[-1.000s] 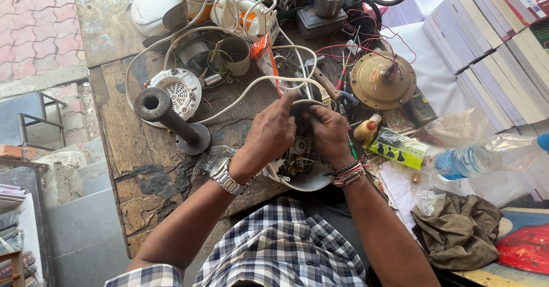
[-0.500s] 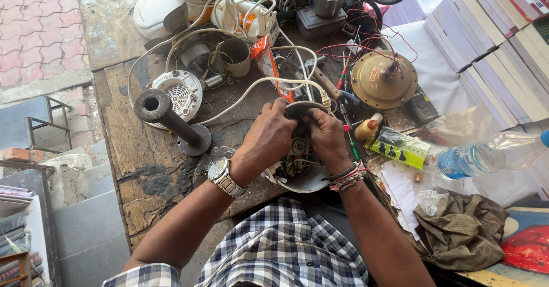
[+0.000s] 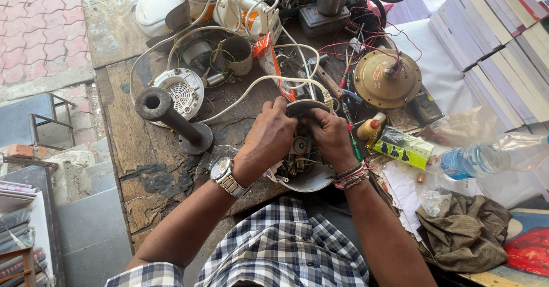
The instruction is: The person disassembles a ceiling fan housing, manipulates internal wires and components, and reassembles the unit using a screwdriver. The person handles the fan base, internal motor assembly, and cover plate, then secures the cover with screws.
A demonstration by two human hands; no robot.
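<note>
An opened small appliance (image 3: 300,169), white-shelled with wiring and metal parts showing inside, rests at the near edge of a worn wooden workbench (image 3: 143,167). My left hand (image 3: 269,138), with a metal watch on the wrist, grips its upper part from the left. My right hand (image 3: 329,135), with thread bands on the wrist, holds the same part from the right. Between the fingertips sits a dark round cap (image 3: 306,108). A white cord (image 3: 251,86) runs from the appliance toward the back left.
A black pipe stand (image 3: 171,118) and white round grille (image 3: 178,89) lie left. A brass motor housing (image 3: 386,78), screwdrivers, red wires, a glue bottle (image 3: 370,128), green box (image 3: 403,147), water bottle (image 3: 486,155) and olive rag (image 3: 463,230) lie right. Stacked books (image 3: 503,41) fill the far right.
Both hands stay on the appliance; the fingers have shifted slightly around the dark cap. The view has tilted a little.
</note>
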